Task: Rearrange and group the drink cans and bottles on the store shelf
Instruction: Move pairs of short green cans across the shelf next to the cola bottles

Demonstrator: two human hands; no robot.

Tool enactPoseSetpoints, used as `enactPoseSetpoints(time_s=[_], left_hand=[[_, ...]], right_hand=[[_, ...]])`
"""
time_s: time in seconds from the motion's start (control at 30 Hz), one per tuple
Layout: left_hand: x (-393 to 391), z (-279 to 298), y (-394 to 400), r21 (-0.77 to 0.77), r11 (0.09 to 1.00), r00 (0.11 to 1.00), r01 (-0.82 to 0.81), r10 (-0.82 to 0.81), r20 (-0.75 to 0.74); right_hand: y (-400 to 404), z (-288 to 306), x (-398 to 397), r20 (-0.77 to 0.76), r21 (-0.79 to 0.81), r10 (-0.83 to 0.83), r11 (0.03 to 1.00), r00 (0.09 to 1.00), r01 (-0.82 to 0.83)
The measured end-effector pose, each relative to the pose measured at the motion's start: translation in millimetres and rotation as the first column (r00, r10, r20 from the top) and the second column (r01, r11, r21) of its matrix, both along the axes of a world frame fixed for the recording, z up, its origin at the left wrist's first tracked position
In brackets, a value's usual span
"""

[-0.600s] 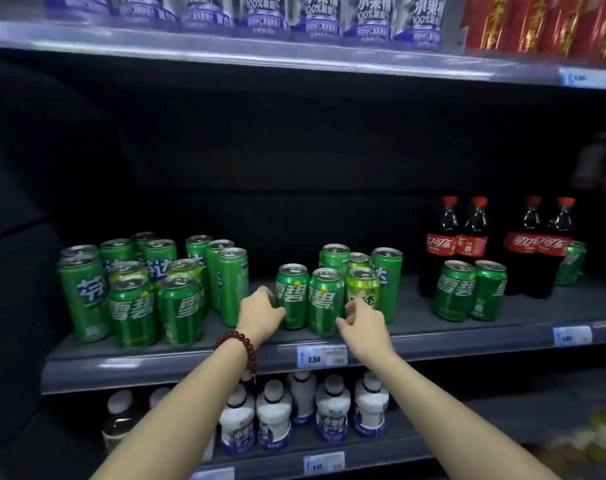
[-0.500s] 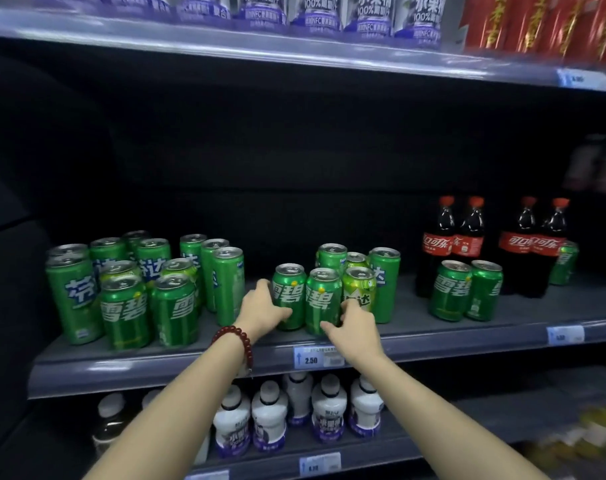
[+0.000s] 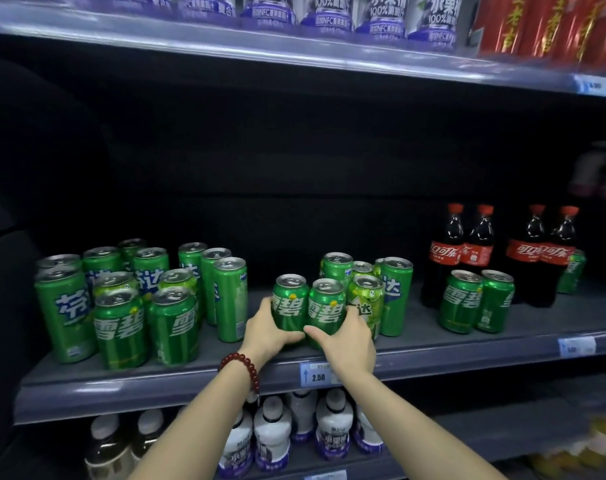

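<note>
Head view: your left hand (image 3: 268,332) is wrapped around the lower part of the left Sprite can (image 3: 290,301), fingers curled under its front. Your right hand (image 3: 348,336) grips the right Sprite can (image 3: 326,308) beside it, thumb across the front near the base. The two cans stand upright and touching, at the front of the middle shelf (image 3: 190,379), just above the price tag (image 3: 317,375) that reads 2.50. A bead bracelet (image 3: 242,368) circles your left wrist.

Just right of the can in your right hand stands a lighter yellow-green can (image 3: 367,299), touching it or nearly so. Behind that are taller green cans (image 3: 396,292), upright and packed close.

To your left, well apart from the held pair, a larger cluster of green cans (image 3: 128,299) stands upright, short ones in front and tall slim ones behind and to the sides.

To your right, two more Sprite cans (image 3: 474,301) stand side by side in front of cola bottles (image 3: 462,251) with red caps. Another green can (image 3: 573,271) peeks out beside the far bottles.

On the shelf below you, white bottles (image 3: 272,434) with purple labels stand in a row. On the top shelf (image 3: 294,46) sit purple-labelled packs (image 3: 381,15), with red packs (image 3: 543,26) to their right.
</note>
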State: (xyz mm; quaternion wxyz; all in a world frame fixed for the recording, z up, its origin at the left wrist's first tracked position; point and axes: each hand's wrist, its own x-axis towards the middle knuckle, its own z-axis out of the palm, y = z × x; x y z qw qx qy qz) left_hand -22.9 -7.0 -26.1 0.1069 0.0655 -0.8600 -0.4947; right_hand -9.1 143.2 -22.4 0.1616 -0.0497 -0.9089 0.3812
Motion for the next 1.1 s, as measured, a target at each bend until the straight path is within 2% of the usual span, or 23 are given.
enactPoseSetpoints(time_s=[0.2,0.3,0.53,0.67,0.87,1.1], left_hand=[[3.9,0.8,3.2,-0.036,0.995,0.993,-0.094,0.091,-0.074],[11.5,1.0,4.9,-0.062,0.992,0.987,-0.114,0.105,-0.125],[22.1,15.5,7.2,-0.053,0.994,0.974,-0.093,0.080,-0.214],[23.6,30.0,16.4,-0.063,0.997,0.963,-0.035,0.016,-0.271],[29.2,50.0,55.7,-0.143,0.986,0.947,0.090,-0.129,-0.294],[42.1,49.0,136.4,-0.058,0.981,0.923,0.187,-0.195,-0.331]], right_hand=[[-10.4,-5.0,-0.8,-0.040,0.025,-0.058,0.998,0.998,0.059],[-10.8,-2.4,-1.0,-0.036,-0.051,-0.063,0.997,0.997,0.061],[2.6,11.0,6.6,-0.236,-0.257,0.075,0.957,0.969,-0.136],[25.6,21.7,14.9,-0.267,-0.274,0.097,0.946,0.959,-0.172],[80.1,28.4,32.0,-0.276,-0.299,0.026,0.948,0.961,-0.112],[156.1,29.2,44.8,-0.280,-0.318,-0.043,0.947,0.959,-0.050]])
